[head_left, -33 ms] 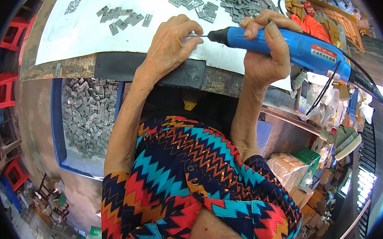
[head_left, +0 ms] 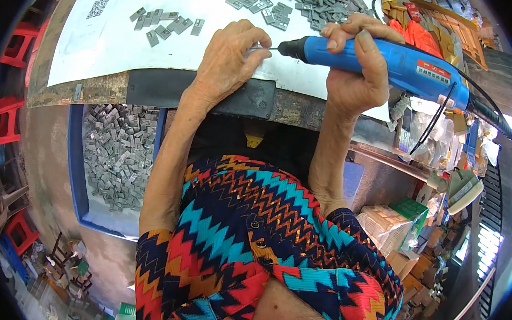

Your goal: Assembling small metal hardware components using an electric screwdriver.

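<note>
My right hand (head_left: 361, 72) wraps around a blue electric screwdriver (head_left: 405, 66), held level over the white-covered table. Its thin bit points left and reaches the fingertips of my left hand (head_left: 230, 58). That hand is closed in a pinch on a small grey piece (head_left: 254, 49), mostly hidden by the finger and thumb. Left of it lie several loose small grey rectangular pieces (head_left: 163, 32). Beyond the hands are another loose group (head_left: 254, 3) and a large heap of grey pieces (head_left: 333, 6).
A blue-rimmed tray (head_left: 75, 166) full of grey pieces sits below the table edge (head_left: 201, 92) at left. Red stools (head_left: 3, 122) stand at far left. The screwdriver's cable (head_left: 493, 116) trails off right, near plastic bags and a red bag (head_left: 422, 38). Cardboard boxes (head_left: 402, 263) are stacked at lower right.
</note>
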Tool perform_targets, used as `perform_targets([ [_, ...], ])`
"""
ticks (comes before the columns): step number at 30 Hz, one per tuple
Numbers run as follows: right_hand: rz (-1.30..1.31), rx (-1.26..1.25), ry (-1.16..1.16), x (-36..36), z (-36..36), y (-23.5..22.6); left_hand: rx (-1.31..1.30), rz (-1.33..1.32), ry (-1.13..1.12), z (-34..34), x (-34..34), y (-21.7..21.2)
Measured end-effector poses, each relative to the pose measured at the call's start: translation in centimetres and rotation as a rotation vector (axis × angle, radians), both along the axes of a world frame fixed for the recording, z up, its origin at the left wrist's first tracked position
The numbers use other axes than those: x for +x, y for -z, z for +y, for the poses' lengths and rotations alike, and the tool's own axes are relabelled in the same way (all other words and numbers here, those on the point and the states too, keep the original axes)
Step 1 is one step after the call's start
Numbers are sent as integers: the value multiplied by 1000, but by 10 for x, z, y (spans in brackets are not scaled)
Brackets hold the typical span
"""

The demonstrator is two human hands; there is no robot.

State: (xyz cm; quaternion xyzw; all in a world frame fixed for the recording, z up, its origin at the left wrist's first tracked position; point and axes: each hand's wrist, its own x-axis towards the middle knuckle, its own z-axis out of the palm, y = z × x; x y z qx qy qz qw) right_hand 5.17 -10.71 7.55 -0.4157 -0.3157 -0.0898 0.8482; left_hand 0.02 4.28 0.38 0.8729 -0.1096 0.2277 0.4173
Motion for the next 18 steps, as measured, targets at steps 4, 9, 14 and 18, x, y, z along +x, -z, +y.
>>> perform_targets([
  [4, -26, 4, -16, 0, 0, -1, -74, 5, 22, 2, -2, -1],
  [9, 75, 72, -58, -8, -9, -11, -279, 59, 32, 0, -13, -10],
  [14, 103, 113, -118, -24, -22, -29, -767, 262, 73, -8, -41, -32],
  [18, 54, 104, -137, -41, -31, -37, -1101, 354, 134, -15, -62, -38],
])
